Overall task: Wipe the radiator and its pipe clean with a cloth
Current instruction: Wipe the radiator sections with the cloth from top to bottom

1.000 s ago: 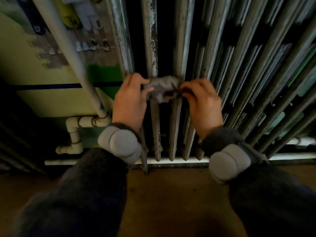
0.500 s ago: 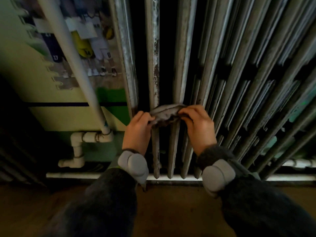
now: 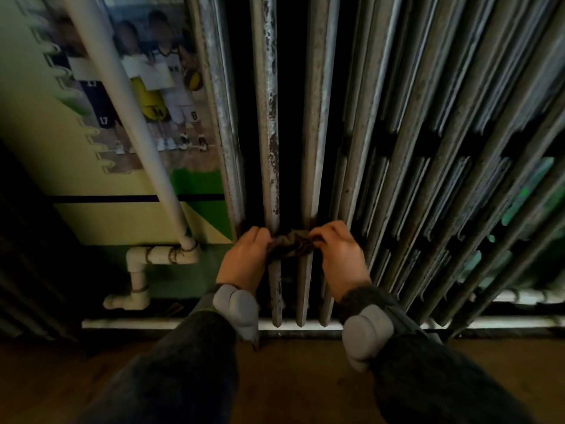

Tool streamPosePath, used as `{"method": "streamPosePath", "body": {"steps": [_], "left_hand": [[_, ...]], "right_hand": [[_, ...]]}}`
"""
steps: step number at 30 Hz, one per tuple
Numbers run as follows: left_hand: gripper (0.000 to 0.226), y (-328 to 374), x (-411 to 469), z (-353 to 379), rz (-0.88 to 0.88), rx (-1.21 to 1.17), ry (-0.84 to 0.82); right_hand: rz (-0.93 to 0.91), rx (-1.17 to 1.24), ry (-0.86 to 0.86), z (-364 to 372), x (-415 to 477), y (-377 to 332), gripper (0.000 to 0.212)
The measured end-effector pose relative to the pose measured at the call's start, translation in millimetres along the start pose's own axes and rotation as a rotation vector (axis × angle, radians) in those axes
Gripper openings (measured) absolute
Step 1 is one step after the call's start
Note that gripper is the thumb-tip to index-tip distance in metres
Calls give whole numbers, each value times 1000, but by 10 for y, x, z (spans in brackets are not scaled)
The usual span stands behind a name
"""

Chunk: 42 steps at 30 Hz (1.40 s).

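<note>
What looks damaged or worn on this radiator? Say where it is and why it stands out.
The radiator column above the cloth has chipped, flaking paint with dark patches down its front; the column left of it is blotchy too. Columns further right look smoother.

The cloth [image 3: 290,244] lies across the radiator [image 3: 315,117] bars between the fingers [image 3: 260,237] of the left hand [image 3: 244,261] and right hand [image 3: 342,258]. The pipe [image 3: 128,123] stands left of the fingers.

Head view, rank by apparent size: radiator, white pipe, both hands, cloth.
1. radiator, fills most of the frame.
2. white pipe.
3. left hand and right hand: alike, not ranked.
4. cloth, bunched between them, partly hidden.
</note>
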<state>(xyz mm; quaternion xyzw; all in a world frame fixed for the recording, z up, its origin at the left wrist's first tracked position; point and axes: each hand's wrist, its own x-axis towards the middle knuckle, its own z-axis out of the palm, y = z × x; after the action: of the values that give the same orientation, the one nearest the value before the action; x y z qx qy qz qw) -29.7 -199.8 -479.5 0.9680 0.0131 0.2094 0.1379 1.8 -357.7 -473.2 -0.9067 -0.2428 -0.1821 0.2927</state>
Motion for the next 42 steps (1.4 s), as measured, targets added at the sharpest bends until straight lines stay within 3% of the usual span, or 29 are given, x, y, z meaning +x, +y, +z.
{"method": "streamPosePath", "body": {"steps": [4,9,12,15,18,20,23,24,26,29,33,36,39,42], "left_hand": [[20,70,166,-292,103,-110,358],[15,392,345,-760,99,-246,594],[28,384,469,-884,169,-247,564],[13,189,542,-835,445,5,474],[7,22,522,-737,571,92,369],[23,-37,481,-702,598,155,317],[65,-45,446,-772,608,313,216],[68,-32,435,-819,593,337,214],[57,-22,456,-925,612,349,283],[14,68,535,-1186,585,250,449],[22,355,671,-1556,448,171,582],[32,543,779,-1673,312,87,474],[24,460,855,-1537,459,137,483],[29,244,825,-1222,585,213,512]], "right_hand": [[-50,137,356,-217,162,-182,24],[-190,211,663,-567,478,-394,23],[-254,162,498,-631,617,-328,31],[-354,-33,329,-693,675,-185,35],[-511,-279,208,-772,597,-139,25],[-527,-345,41,-801,574,-137,30],[-556,-326,-17,-873,573,-212,19],[-593,-351,-8,-908,577,-252,16],[-649,-395,15,-971,582,-268,33],[-684,-404,67,-1153,627,-355,52],[-643,-376,224,-1403,855,-549,50],[-512,-324,278,-1417,998,-649,49],[-535,-378,244,-1286,1007,-601,58],[-634,-426,286,-1110,957,-520,39]]}}
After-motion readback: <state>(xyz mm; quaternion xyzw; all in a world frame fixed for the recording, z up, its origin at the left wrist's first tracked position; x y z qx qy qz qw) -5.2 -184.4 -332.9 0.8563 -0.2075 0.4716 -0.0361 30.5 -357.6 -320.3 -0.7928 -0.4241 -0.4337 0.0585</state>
